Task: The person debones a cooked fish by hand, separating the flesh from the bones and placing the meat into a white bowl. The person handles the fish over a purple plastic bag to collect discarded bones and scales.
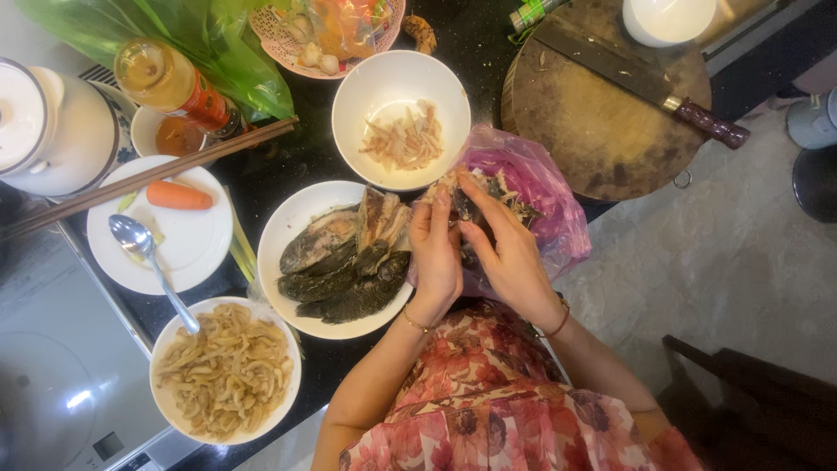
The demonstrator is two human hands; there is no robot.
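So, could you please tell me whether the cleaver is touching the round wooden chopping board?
Touching. The head view shows the cleaver lying flat across the round wooden chopping board, its blade resting on the wood and its handle reaching past the rim.

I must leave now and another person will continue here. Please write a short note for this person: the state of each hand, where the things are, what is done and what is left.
Left hand and right hand: both hold one piece of dried fish between the fingers, over the pink plastic bag.
Plate of dried fish: just left of the hands, several dark pieces on it.
White bowl above the plate: holds a small pile of pale shreds.
Done: some shreds are in the bowl.
Left: the piece in hand and, it seems, the fish on the plate.
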